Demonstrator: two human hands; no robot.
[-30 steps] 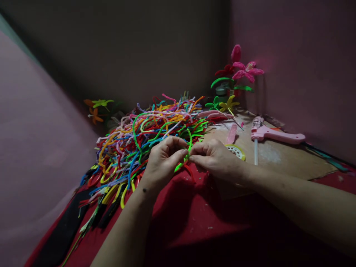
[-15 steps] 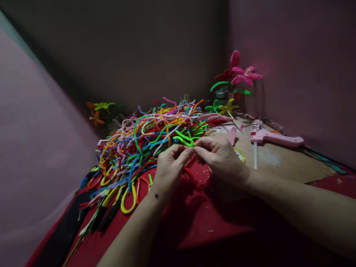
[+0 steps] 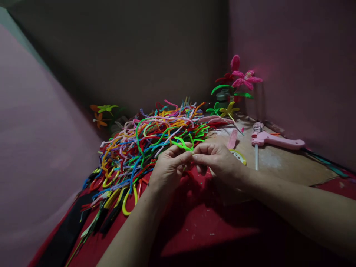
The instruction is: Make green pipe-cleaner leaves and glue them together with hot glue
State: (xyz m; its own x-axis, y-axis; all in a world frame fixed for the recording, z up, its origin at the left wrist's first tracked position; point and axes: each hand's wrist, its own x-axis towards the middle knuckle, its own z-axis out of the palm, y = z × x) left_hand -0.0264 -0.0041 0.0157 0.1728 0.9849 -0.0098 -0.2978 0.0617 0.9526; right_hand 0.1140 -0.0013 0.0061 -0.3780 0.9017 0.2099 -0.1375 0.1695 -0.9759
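Bright green pipe cleaners [image 3: 182, 144], bent into short arms, stick up between my hands in the middle of the head view. My left hand [image 3: 169, 165] pinches them between thumb and fingers. From the right, my right hand [image 3: 218, 159] is closed in a pinch at the same spot, its fingertips meeting those of the left. The lower end of the green piece is hidden by my fingers. Just behind my hands lies a large tangled heap of many-coloured pipe cleaners [image 3: 150, 137].
A pink glue gun [image 3: 278, 140] lies on a cardboard sheet [image 3: 294, 167] at right, near a yellow-rimmed roll [image 3: 239, 156]. Scissors with yellow handles [image 3: 126, 207] and black-and-yellow pliers [image 3: 114, 209] lie at left. Pipe-cleaner flowers [image 3: 247, 79] stand at the back on the red cloth [image 3: 205, 237].
My fingers have shifted slightly on the green pipe cleaners, and their arms now lean more to the left. My left wrist has turned a little. The whole view has moved slightly.
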